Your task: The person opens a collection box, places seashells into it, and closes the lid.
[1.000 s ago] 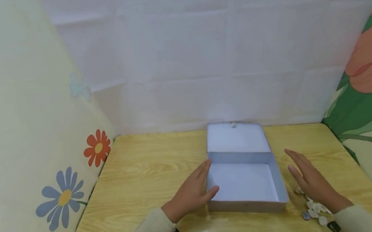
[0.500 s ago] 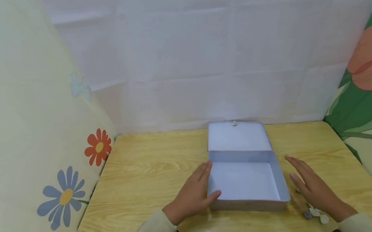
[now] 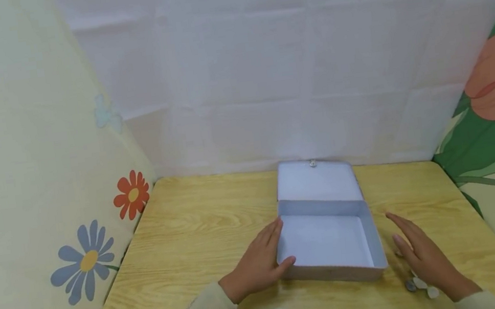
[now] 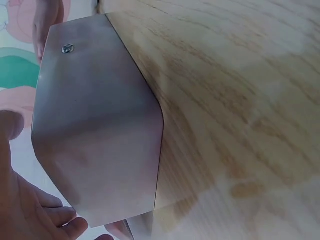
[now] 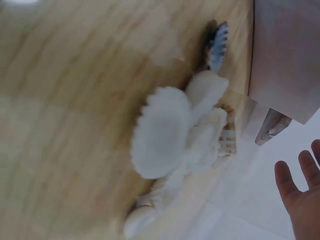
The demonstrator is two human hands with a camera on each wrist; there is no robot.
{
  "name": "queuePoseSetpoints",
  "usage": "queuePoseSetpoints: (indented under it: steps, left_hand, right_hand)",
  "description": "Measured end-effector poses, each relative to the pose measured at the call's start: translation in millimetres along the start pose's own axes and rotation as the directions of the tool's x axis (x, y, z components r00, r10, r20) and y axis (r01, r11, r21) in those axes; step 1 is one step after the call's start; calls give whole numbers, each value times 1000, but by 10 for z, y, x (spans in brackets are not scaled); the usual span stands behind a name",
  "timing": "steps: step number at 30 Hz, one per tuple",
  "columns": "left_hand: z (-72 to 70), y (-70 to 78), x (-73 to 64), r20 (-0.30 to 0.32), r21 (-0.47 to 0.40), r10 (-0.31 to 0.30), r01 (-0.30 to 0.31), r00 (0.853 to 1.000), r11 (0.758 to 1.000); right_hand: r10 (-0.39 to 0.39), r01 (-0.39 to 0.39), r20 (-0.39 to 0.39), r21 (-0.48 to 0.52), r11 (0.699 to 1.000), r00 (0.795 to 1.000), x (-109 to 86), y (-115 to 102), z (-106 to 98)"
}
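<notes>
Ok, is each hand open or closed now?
Left hand: open, at the white-lined rectangular box.
Right hand: open, holding nothing, near the mostly white seashells.

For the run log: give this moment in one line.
left hand: at left of box; right hand: near shells; lid: open

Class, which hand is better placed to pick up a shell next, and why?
Probably the right hand: it is empty and nearer the shells. The left hand is at the opposite side of the box.
</notes>
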State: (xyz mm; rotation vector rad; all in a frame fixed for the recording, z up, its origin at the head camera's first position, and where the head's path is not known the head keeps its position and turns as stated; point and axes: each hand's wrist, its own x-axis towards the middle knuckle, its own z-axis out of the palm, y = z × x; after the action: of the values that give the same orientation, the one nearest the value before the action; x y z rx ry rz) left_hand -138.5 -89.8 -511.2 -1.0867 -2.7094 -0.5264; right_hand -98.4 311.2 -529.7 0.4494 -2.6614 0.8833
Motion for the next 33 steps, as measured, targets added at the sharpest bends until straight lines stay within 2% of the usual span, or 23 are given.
queuePoseSetpoints:
  steps: [10,20,25,33]
  left_hand:
    - [66,9,-10,25,42,-8,7,1000,999]
    - [148,-22,-21,-33,53,45,-44,998,998]
    - [182,-47,-26,-37,56,56,-54,998,997]
    - [209,-51,-26,-17,13,17,-17,1000,1000]
  right_hand:
    - [26,-26,19,4,1000,999,-50,71,66]
    - [22,-22,4,-24,999,1000,-95,118,94]
    - [38,-38,1,-30,999,999,-121,120,95]
    - [55,-55,2,-39,998,998,-146,125,91]
